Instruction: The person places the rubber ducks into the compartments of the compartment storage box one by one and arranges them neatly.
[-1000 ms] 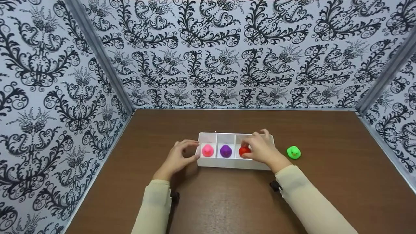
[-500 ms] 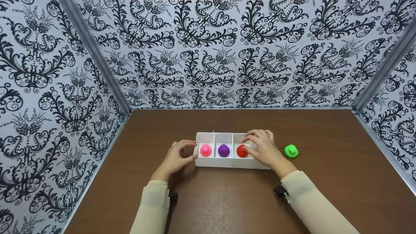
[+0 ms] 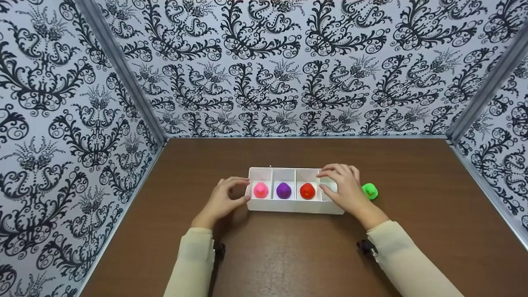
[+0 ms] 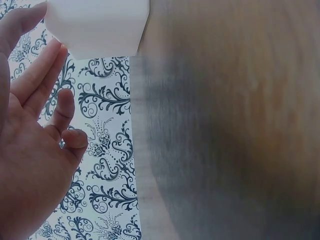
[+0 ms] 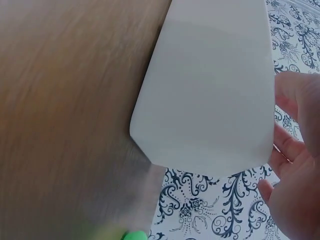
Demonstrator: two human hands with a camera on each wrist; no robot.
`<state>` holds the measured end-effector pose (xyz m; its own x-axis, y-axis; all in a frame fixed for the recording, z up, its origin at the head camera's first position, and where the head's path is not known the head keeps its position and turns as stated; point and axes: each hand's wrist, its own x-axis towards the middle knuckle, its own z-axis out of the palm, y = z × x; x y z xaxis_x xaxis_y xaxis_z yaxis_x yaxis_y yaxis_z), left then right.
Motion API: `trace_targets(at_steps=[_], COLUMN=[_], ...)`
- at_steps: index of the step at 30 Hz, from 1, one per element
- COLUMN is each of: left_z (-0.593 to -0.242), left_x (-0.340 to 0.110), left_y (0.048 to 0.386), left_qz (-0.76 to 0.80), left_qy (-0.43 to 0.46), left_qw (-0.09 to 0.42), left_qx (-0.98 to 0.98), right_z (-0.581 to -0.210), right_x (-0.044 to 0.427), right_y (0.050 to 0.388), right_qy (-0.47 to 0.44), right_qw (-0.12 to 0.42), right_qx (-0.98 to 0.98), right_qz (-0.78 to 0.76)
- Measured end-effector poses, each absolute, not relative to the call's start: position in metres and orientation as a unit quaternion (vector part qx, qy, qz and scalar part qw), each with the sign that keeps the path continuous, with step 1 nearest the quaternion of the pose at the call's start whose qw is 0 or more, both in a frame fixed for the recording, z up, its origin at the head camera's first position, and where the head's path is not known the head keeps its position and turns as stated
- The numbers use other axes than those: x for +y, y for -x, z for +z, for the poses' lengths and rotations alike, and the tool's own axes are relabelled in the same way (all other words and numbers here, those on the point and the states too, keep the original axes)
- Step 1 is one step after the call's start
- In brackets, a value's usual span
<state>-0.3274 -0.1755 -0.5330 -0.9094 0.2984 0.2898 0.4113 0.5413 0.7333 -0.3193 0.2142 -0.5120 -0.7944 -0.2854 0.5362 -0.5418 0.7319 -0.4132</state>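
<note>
A white box (image 3: 295, 206) divided into compartments stands on the brown table. Its first three compartments hold a pink rubber duck (image 3: 260, 190), a purple rubber duck (image 3: 284, 190) and a red rubber duck (image 3: 307, 191), one in each. My left hand (image 3: 222, 202) rests its thumb and fingertips against the box's left end, with the other fingers loosely bent in the left wrist view. Over the rightmost compartment hovers my right hand (image 3: 346, 192), thumb and fingers apart and holding nothing. Just right of that hand sits a green rubber duck (image 3: 370, 191) on the table, partly covered by it.
Patterned walls (image 3: 264, 70) stand behind the brown table (image 3: 264, 154) and along its sides, with grey metal posts (image 3: 126, 74) at the corners. A dark wrist camera (image 3: 366, 247) hangs under the right sleeve (image 3: 406, 255).
My right hand has let go of the red duck, now sitting in the third compartment, and has moved right over the last compartment. The left hand has stayed at the box's left end.
</note>
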Motion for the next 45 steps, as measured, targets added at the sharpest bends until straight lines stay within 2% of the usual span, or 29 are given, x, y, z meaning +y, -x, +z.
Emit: trace_targets(at_steps=[12,21,35,45], left_z=[-0.533,-0.531,-0.533,-0.534], left_x=[-0.175,-0.177,-0.176,-0.175], left_y=[0.327,0.328,0.329,0.33], left_qz=[-0.434,-0.432,-0.442,-0.436], left_qy=[0.2,0.196,0.212,0.211], left_qw=[0.061,0.064,0.07,0.075], left_qx=[-0.876,-0.878,-0.869,-0.872], right_z=[-0.514,-0.521,-0.526,-0.528], right_x=[0.24,0.264,0.296,0.315], right_y=[0.307,0.3,0.293,0.289], right_qy=[-0.212,-0.163,-0.143,-0.134], right_qw=[0.261,0.254,0.283,0.243], right_qx=[-0.893,-0.902,-0.903,-0.925], right_qz=[0.299,0.31,0.29,0.26])
